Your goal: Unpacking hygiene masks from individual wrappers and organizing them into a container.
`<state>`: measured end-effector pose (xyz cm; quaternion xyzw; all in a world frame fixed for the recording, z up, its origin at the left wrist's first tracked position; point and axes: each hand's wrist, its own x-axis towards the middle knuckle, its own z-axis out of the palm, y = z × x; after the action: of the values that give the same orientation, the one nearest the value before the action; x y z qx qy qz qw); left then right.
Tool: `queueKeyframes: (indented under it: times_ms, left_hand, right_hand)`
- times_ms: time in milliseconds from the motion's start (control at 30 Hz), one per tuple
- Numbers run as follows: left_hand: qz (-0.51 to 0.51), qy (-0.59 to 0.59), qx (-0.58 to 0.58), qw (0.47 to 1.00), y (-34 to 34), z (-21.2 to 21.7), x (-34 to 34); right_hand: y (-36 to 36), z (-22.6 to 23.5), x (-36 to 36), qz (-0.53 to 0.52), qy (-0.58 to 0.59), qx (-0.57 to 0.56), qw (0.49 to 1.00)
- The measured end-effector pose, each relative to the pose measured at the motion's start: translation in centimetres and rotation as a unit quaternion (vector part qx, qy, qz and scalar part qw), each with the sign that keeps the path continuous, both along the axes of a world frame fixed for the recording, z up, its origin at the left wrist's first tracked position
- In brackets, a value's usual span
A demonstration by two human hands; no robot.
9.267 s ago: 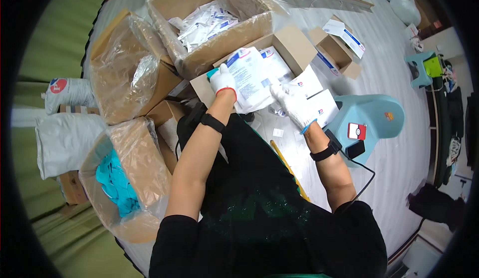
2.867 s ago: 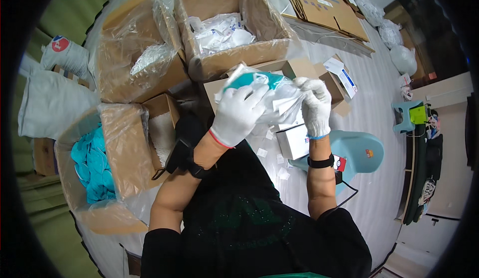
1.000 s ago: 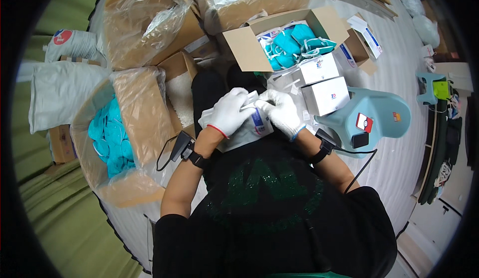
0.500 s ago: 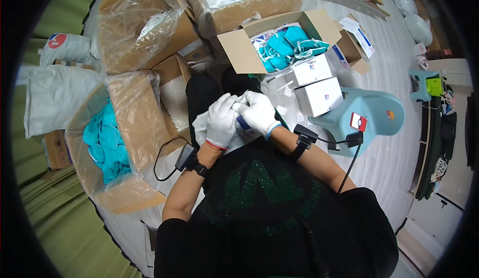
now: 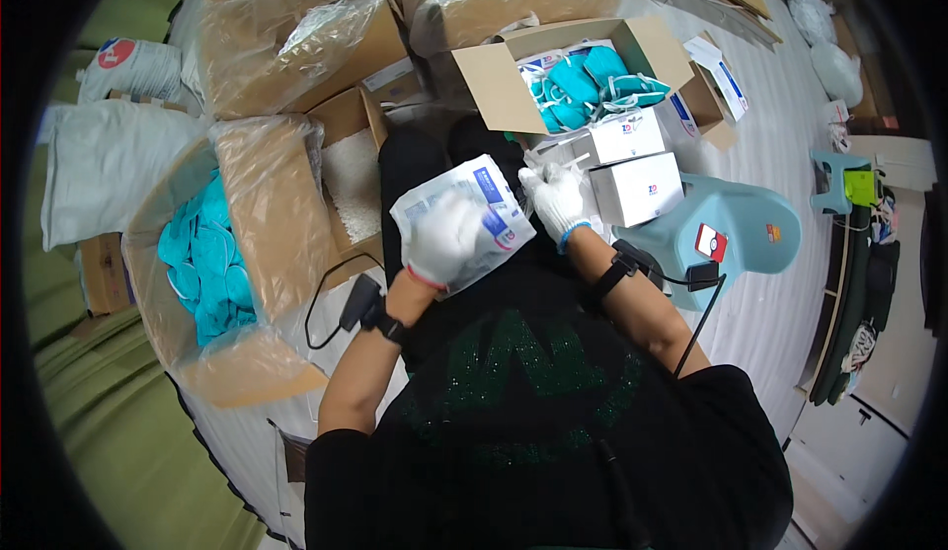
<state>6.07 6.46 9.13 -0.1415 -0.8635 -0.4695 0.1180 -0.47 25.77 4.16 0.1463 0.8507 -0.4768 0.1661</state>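
Note:
A white packet (image 5: 494, 209) with blue print lies face up over my lap. My left hand (image 5: 444, 239), in a white knitted glove with a red cuff, is over the packet's near left part. Motion smears its fingers, so their grip cannot be made out. My right hand (image 5: 556, 197), gloved in white with a blue cuff, is apart from the packet, just right of it. Its fingers are curled together, and whatever may be between them is hidden. Beyond its fingertips a thin white strip (image 5: 575, 161) shows beside the white boxes.
On the left stands a lined carton (image 5: 259, 224) of teal masks (image 5: 209, 264). An open carton (image 5: 494, 91) ahead holds more teal masks (image 5: 573, 81). White boxes (image 5: 640, 191) stand beside a light blue plastic chair (image 5: 750, 219). Larger lined cartons (image 5: 296, 46) stand at the back.
My right hand has let go of the packet and moved right. The packet, earlier mostly covered by both hands, now shows its printed face. My left hand stays over it, blurred.

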Motion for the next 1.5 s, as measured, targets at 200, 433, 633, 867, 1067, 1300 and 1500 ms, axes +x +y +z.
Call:
queueKeyframes:
  times_ms: [200,433,633,867,1067,1300,1500]
  left_hand:
    - [0.136,-0.246,-0.145,0.949,-0.4,-0.8,-4.8]
    - [0.092,-0.232,-0.167,0.954,0.4,0.1,-4.0]
    - [0.011,-0.143,-0.262,0.954,-0.6,0.2,-4.2]
    - [-0.040,-0.025,-0.176,0.983,0.3,-1.3,-2.6]
    - [-0.160,0.143,-0.096,0.972,4.2,5.3,0.4]
    - [-0.048,-0.066,-0.151,0.985,1.2,4.3,-1.7]
    - [0.042,-0.262,-0.215,0.940,-0.6,-2.8,-5.7]
  right_hand:
    - [-1.7,1.3,-0.9,0.032,0.017,-0.160,0.987]
    - [-1.8,0.5,-2.0,0.122,0.061,-0.219,0.966]
    - [-1.6,2.7,-0.8,0.183,-0.028,-0.212,0.959]
    - [-2.5,2.5,1.3,0.134,0.057,-0.089,0.985]
    - [-1.2,2.0,0.8,0.127,0.035,0.039,0.991]
    - [1.5,-0.6,1.2,0.042,0.029,0.019,0.998]
    - [-0.5,1.6,-0.4,0.099,0.052,-0.043,0.993]
